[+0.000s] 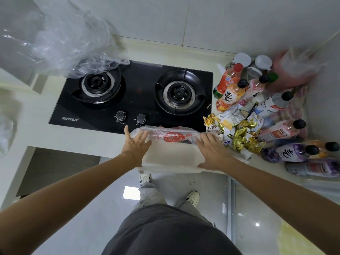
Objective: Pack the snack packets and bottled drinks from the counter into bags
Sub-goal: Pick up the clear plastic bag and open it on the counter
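Kitchen counter [103, 138], front edge: my left hand [137, 144] and right hand [211, 150] each grasp a plastic bag [171, 153] overhanging it, and may let it slip floorward; snack packets [237, 133], bottled drinks [257, 100] unpacked rightward.

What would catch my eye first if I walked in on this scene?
Probably the two hands, left hand and right hand, spreading a clear plastic bag with a red print at the counter's front edge. Just right of them lies a bright heap of snack packets and colourful bottled drinks. Behind the hands sits a black two-burner gas hob.
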Demonstrator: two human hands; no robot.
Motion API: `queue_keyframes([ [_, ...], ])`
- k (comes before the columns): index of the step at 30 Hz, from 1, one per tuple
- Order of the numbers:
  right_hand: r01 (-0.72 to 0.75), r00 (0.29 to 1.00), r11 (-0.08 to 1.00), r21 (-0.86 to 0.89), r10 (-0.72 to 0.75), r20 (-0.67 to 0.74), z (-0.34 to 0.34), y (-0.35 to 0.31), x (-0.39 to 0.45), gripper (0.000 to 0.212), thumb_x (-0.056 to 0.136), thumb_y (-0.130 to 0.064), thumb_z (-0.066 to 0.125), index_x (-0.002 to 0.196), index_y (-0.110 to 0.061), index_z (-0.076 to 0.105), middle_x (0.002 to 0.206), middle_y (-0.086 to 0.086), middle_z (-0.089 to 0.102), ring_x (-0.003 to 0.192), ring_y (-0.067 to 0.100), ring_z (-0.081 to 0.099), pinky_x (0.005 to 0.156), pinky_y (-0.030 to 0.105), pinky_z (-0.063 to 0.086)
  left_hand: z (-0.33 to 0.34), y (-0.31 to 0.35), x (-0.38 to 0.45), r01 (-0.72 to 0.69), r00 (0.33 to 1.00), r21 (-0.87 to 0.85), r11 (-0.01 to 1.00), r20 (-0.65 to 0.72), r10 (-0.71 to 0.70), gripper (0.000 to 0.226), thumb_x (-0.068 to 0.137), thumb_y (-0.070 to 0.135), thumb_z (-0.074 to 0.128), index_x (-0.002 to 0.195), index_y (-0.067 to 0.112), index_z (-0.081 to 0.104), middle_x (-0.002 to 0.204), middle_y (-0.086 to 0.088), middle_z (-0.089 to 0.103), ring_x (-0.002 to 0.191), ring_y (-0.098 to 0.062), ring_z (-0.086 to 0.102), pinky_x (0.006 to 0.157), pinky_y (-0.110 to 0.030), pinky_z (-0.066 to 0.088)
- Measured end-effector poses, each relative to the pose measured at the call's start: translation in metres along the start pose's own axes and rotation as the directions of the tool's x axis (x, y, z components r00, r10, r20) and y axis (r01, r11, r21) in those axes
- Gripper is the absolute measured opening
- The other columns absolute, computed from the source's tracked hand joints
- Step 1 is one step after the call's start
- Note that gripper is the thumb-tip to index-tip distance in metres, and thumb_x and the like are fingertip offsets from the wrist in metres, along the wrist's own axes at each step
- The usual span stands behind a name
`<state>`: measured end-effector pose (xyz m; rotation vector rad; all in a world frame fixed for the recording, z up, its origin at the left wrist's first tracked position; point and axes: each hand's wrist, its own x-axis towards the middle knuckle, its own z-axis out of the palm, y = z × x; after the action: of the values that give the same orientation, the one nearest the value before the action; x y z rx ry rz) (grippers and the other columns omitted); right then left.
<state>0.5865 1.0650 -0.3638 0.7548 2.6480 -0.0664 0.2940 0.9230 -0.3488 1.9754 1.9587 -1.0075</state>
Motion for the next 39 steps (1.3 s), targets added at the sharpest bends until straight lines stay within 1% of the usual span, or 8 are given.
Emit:
queue_keyframes([
  [4, 0.059, 0.994, 0.998, 0.025, -0.056, -0.096, -0.005, 0.000, 0.002, 0.069, 0.078, -0.055, 0.079, 0.127, -0.010, 0.061, 0.116, 0.006, 0.044, 0.110, 0.028, 0.044, 0.095, 0.041, 0.045, 0.006, -0.008, -0.002, -0.074, 0.970, -0.100, 0.992, -0.237, 0.049, 0.069, 0.086, 0.073, 0.054, 0.135, 0.025, 0.056, 0.150, -0.013, 0.030, 0.142, -0.026, 0.033, 0.112, -0.079, 0.008],
  [7, 0.105, 0.985, 0.994, 0.039, -0.099, -0.141, 0.001, 0.001, 0.005, 0.048, 0.076, -0.004, 0.075, 0.122, -0.010, 0.062, 0.121, 0.006, 0.048, 0.111, 0.029, 0.046, 0.084, 0.040, 0.049, 0.014, -0.014, -0.001, -0.211, 0.890, -0.075, 0.975, -0.428, 0.160, 0.042, 0.076, 0.034, 0.083, 0.112, 0.018, 0.069, 0.139, -0.011, 0.039, 0.130, -0.028, 0.047, 0.110, -0.077, 0.025],
  [10, 0.199, 0.969, 0.980, 0.020, -0.194, -0.155, 0.006, 0.002, 0.009, 0.059, 0.072, 0.013, 0.060, 0.124, -0.013, 0.062, 0.127, 0.000, 0.055, 0.113, 0.026, 0.047, 0.090, 0.041, 0.049, 0.021, -0.019, 0.004, -0.370, 0.821, 0.020, 0.929, -0.462, 0.337, 0.054, 0.064, -0.002, 0.078, 0.111, 0.021, 0.065, 0.147, -0.005, 0.039, 0.139, -0.031, 0.039, 0.110, -0.077, 0.025],
  [16, 0.203, 0.971, 0.969, 0.140, -0.180, -0.158, 0.012, 0.002, 0.017, 0.076, 0.072, 0.014, 0.064, 0.141, -0.016, 0.058, 0.134, -0.006, 0.062, 0.121, 0.021, 0.048, 0.109, 0.045, 0.042, 0.028, -0.030, 0.019, -0.475, 0.815, 0.037, 0.879, -0.359, 0.456, 0.083, 0.078, -0.010, 0.059, 0.146, 0.035, 0.049, 0.163, 0.015, 0.030, 0.156, -0.023, 0.016, 0.117, -0.072, 0.011],
  [20, 0.196, 0.972, 0.964, 0.181, -0.166, -0.169, 0.022, -0.001, 0.026, 0.052, 0.088, -0.001, 0.066, 0.138, -0.012, 0.058, 0.127, 0.000, 0.068, 0.117, 0.023, 0.051, 0.107, 0.037, 0.042, 0.031, -0.032, 0.026, -0.456, 0.829, 0.022, 0.890, -0.352, 0.434, 0.083, 0.078, -0.007, 0.065, 0.148, 0.035, 0.047, 0.150, 0.017, 0.049, 0.151, -0.022, 0.024, 0.118, -0.073, 0.013],
  [24, 0.149, 0.978, 0.964, 0.221, -0.111, -0.175, 0.029, -0.002, 0.029, 0.055, 0.090, -0.019, 0.068, 0.142, -0.007, 0.054, 0.122, 0.004, 0.069, 0.117, 0.026, 0.052, 0.110, 0.043, 0.042, 0.035, -0.024, 0.027, -0.318, 0.878, -0.096, 0.943, -0.404, 0.256, 0.074, 0.081, 0.010, 0.071, 0.149, 0.026, 0.046, 0.142, 0.004, 0.059, 0.150, -0.026, 0.026, 0.113, -0.077, 0.017],
  [31, 0.134, 0.985, 0.974, 0.182, -0.112, -0.128, 0.040, -0.002, 0.024, 0.060, 0.084, -0.037, 0.078, 0.135, -0.013, 0.059, 0.117, 0.004, 0.057, 0.117, 0.029, 0.046, 0.110, 0.049, 0.041, 0.026, 0.006, 0.032, -0.142, 0.915, -0.190, 0.972, -0.399, 0.055, 0.072, 0.089, 0.047, 0.065, 0.151, 0.019, 0.040, 0.147, -0.006, 0.047, 0.143, -0.027, 0.035, 0.114, -0.073, 0.019],
  [39, 0.176, 0.984, 0.958, 0.228, -0.175, -0.023, 0.048, 0.000, 0.015, 0.058, 0.074, -0.040, 0.084, 0.125, -0.021, 0.066, 0.163, 0.003, 0.035, 0.145, 0.033, 0.031, 0.117, 0.062, 0.028, 0.025, 0.006, 0.045, -0.090, 0.950, -0.177, 0.980, -0.311, 0.031, 0.091, 0.083, 0.066, 0.068, 0.150, 0.017, 0.031, 0.165, -0.007, 0.024, 0.156, -0.026, 0.013, 0.116, -0.072, 0.017],
])
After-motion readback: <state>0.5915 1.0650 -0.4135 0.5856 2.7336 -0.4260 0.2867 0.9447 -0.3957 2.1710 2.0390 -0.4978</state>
